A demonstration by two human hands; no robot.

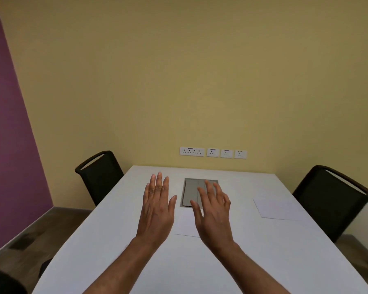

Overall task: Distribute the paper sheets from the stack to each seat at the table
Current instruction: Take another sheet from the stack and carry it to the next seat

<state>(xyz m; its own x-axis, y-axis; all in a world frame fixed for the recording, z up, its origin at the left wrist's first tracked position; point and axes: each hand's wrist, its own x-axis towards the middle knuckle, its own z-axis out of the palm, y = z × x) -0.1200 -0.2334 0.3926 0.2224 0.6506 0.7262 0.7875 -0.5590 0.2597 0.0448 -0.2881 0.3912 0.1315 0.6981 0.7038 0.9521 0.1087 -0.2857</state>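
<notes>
My left hand and my right hand hover flat over the white table, fingers spread, holding nothing. Under and between them lies white paper; whether it is one sheet or a stack I cannot tell. My right hand covers part of it. Another white sheet lies flat at the table's right side, in front of the black chair on the right. A second black chair stands at the far left corner with no sheet visible on the table before it.
A grey cable hatch is set into the table's middle, partly behind my right hand. Wall sockets sit on the yellow wall beyond the far edge. Part of a dark chair shows at the bottom left.
</notes>
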